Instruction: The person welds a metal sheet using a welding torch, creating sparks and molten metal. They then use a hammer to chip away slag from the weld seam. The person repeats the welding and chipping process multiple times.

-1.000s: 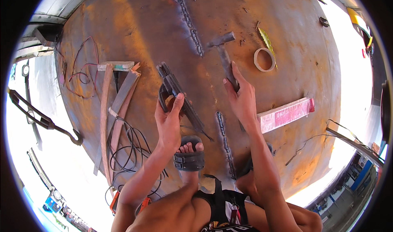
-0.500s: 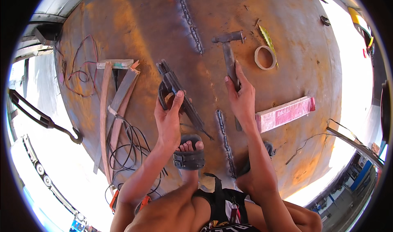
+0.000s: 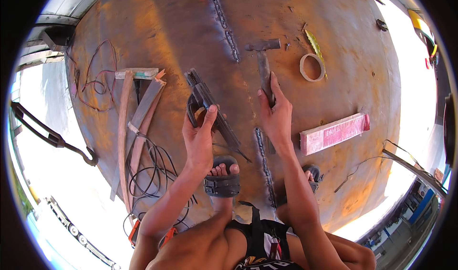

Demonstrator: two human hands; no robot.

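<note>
My left hand (image 3: 199, 136) is closed around a long dark tool (image 3: 210, 103) with a looped handle; its exact kind is unclear. This tool slants from upper left to lower right above the steel plate (image 3: 334, 174). In my right hand (image 3: 277, 115) is a hammer (image 3: 264, 74), gripped partway along the handle with the head at the top. My index finger points up the handle, whose lower end shows below the hand. Between my hands, a rough weld bead (image 3: 261, 155) runs along the plate, and another bead (image 3: 222, 22) lies farther off.
A pink and white box (image 3: 334, 132) lies to the right, below a tape-like ring (image 3: 311, 67) and a yellow-green leaf (image 3: 315, 46). At left are wooden strips (image 3: 123, 141), coiled black cable (image 3: 155, 170) and thin wire (image 3: 98, 86). My sandalled foot (image 3: 222, 177) rests below my left hand.
My right hand and the hammer have shifted slightly left, and the hammer head has turned a little. The left hand keeps its hold on the dark tool. More of my right foot shows.
</note>
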